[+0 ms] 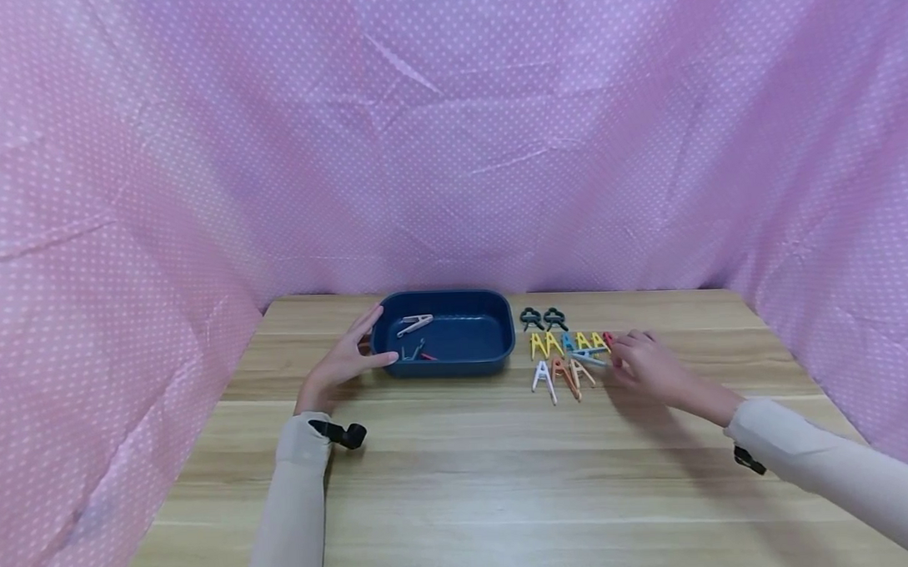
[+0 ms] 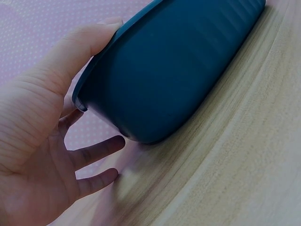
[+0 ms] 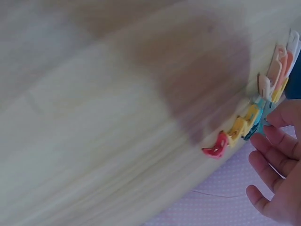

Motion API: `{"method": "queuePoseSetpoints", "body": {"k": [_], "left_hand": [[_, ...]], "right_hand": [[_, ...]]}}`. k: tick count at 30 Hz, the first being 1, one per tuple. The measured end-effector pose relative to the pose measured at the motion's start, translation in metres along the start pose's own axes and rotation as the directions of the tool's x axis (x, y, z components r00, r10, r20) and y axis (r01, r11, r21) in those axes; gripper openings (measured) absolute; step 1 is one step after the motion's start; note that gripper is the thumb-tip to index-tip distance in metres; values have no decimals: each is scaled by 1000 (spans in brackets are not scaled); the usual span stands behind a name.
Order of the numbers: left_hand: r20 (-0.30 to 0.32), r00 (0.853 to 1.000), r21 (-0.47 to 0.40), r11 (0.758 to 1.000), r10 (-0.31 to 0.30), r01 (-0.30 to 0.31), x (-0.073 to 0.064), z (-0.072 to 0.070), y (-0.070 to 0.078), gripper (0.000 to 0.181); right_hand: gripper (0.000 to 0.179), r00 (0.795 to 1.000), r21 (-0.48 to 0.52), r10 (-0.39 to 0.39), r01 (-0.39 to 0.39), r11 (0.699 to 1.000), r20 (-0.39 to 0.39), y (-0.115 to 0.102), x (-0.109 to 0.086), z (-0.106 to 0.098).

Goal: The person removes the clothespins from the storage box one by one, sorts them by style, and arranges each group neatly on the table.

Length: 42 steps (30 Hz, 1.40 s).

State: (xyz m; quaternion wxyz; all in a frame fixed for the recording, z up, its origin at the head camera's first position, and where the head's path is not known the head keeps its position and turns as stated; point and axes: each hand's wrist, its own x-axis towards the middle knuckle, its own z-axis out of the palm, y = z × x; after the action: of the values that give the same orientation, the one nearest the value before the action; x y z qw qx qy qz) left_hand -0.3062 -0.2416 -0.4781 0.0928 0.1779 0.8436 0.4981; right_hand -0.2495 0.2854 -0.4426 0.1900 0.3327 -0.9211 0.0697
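Observation:
My left hand (image 1: 340, 362) holds the left end of a dark blue plastic tub (image 1: 453, 369), thumb over the rim and fingers spread. In the left wrist view, two lower fingers of that hand (image 2: 37, 141) stand apart from the tub's wall (image 2: 160, 70). Inside the tub lie a pale clothespin (image 1: 415, 323), a bluish clip (image 1: 414, 351) and a small red piece (image 1: 429, 357). To the tub's right, my right hand (image 1: 648, 368) pinches a light blue clothespin (image 1: 587, 356) between thumb and forefinger, above a row of clothespins. Its fingers partly hide a red clothespin (image 3: 217, 146).
Two dark green clips (image 1: 543, 318) lie behind several yellow clothespins (image 1: 546, 344) and a blue one (image 1: 568, 342). In front lie a white clothespin (image 1: 543, 380), an orange one (image 1: 565, 377) and a peach one (image 1: 580, 372). A pink dotted cloth (image 1: 449, 150) hangs behind the wooden table (image 1: 491, 482).

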Motion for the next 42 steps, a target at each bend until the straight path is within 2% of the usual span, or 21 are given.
{"method": "queuePoseSetpoints", "body": {"k": [7,13,23,27,34,42], "left_hand": [[-2,1000,-13,1000,2,-2,-1,-2,0,96],[-3,1000,-26,1000,11,-11,-1,-1,1,95],[-2,1000,20,1000,12,-12,-2,0,4,97],[-2,1000,23,1000,18,-18,-1,0,4,97],[-1,1000,25,999,20,-20,-1,-1,4,96],[1,1000,7,1000,15,-15,0,0,1,95]], "right_hand": [[19,999,-11,37,-36,999,32,1,-13,-5],[17,998,-20,55,-54,998,39,-2,-22,0],[14,987,7,118,-120,993,110,-13,-33,10],[13,991,-2,91,-91,996,101,-15,-32,11],[15,999,-3,-3,3,1000,53,-17,-31,13],[16,997,-7,-75,75,997,-14,-18,-27,19]]}}
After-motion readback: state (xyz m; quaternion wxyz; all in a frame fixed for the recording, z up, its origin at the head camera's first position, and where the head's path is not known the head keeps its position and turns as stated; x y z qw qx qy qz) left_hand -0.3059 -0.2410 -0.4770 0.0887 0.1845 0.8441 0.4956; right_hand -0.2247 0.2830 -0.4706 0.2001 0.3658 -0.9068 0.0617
